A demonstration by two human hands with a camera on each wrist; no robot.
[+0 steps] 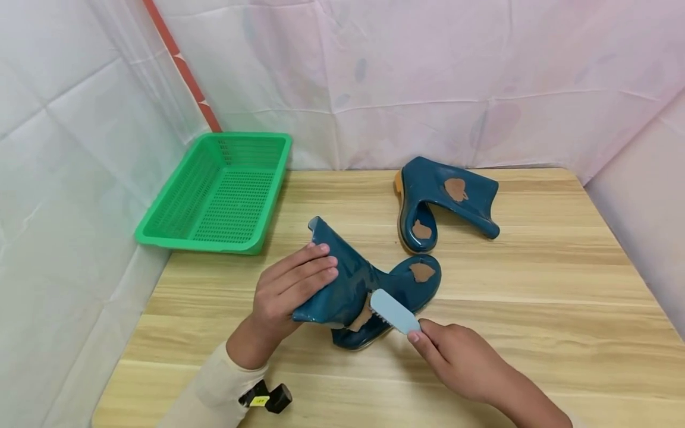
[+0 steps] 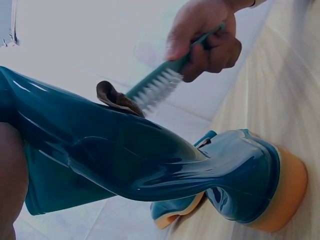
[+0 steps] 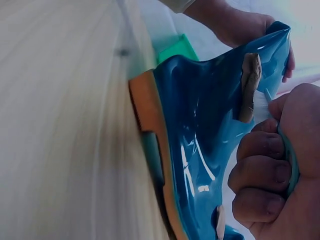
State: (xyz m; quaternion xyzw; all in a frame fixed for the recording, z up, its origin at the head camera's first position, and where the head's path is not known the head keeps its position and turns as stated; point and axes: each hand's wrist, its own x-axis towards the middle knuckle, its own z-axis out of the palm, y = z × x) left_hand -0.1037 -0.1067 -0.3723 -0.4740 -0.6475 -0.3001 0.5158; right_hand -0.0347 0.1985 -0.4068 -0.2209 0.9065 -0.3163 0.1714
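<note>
A glossy dark-blue rain boot point(image 1: 342, 285) stands on the table with its shaft tilted toward my left hand point(image 1: 283, 291). That hand grips the shaft near its top, fingers laid over the outside; the thumb is hidden in the head view. My right hand point(image 1: 465, 359) holds a pale-blue brush point(image 1: 396, 312) by its handle. White bristles point(image 2: 157, 92) show in the left wrist view, against a brown patch point(image 3: 249, 87) on the shaft. The patch's edges curl away from the boot. Another brown patch point(image 1: 422, 272) is on the toe.
A second blue boot point(image 1: 460, 193) lies on its side at the back of the table, also with brown patches. At the back left sits a green plastic basket point(image 1: 267, 229). White cloth point(image 1: 407, 71) hangs behind the wooden table point(image 1: 535, 333).
</note>
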